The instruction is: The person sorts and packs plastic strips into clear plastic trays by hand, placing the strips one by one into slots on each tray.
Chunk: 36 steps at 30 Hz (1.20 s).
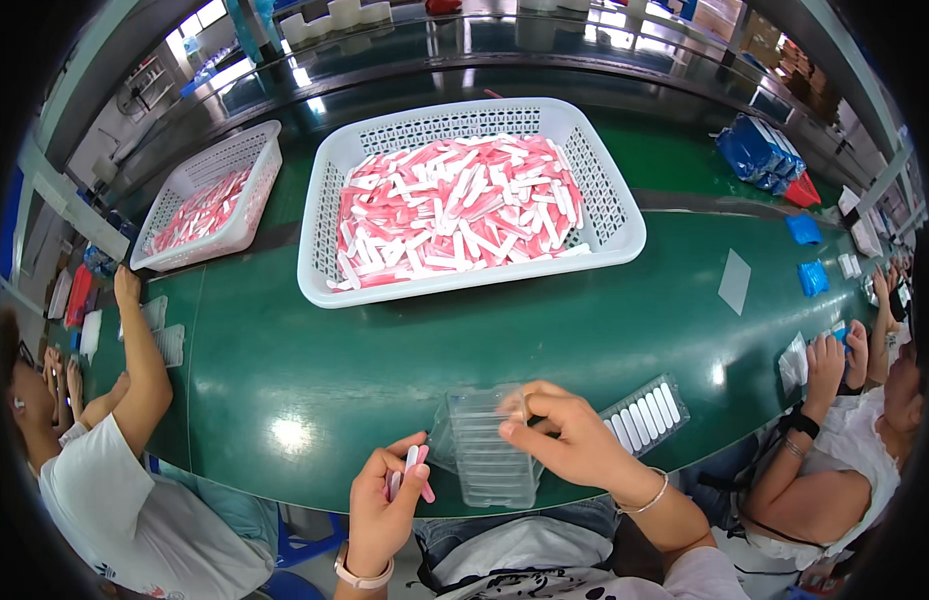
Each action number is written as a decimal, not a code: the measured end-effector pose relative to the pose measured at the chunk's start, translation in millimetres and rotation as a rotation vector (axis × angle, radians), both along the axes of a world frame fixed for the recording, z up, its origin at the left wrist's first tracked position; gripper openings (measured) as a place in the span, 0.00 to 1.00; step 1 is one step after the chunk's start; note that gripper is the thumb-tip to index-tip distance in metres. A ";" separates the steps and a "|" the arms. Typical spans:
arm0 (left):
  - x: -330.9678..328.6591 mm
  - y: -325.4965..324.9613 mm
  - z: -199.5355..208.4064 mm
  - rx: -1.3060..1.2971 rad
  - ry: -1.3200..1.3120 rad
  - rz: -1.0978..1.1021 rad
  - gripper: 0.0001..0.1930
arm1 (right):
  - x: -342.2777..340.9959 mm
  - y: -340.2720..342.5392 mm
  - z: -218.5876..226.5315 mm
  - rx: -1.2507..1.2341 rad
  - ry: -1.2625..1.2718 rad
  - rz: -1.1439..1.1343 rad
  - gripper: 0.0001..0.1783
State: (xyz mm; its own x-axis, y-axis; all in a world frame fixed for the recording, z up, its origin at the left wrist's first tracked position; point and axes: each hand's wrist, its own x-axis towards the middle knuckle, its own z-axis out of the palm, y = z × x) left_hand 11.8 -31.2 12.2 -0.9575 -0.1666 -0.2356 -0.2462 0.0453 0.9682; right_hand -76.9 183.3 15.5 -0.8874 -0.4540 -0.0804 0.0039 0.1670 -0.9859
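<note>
In my left hand [385,490] are several small pink-and-white sticks [413,468], pinched between thumb and fingers. A clear plastic tray [493,465] with a row of slots lies just to their right, near the table's front edge. My right hand [560,430] has its thumb and fingers closed at the tray's upper right edge. Another clear piece [440,440] shows partly behind that tray. Beyond my right hand sits a second clear tray [675,385], holding a row of white sticks [645,418].
A large white basket [465,285] heaped with pink-and-white sticks stands ahead. A smaller white basket [255,225] of them is at the far left. One person [135,490] works at my left, another [825,450] at my right. A clear sheet [735,281] lies on the green table [335,370].
</note>
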 end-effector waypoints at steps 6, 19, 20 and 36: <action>4.7 4.3 6.5 0.001 -0.089 -0.127 0.07 | -12.9 5.6 0.4 -0.172 -0.190 -0.309 0.12; -35.9 -14.6 17.3 0.092 0.015 -0.100 0.09 | -21.3 -6.3 13.3 -0.527 -0.394 -0.497 0.18; -38.3 -16.5 13.7 0.095 0.019 -0.126 0.09 | -17.9 -10.0 11.6 -0.531 -0.381 -0.521 0.18; -37.7 -21.6 -8.6 0.053 0.162 -0.082 0.08 | 41.9 72.9 67.2 1.039 0.230 0.142 0.45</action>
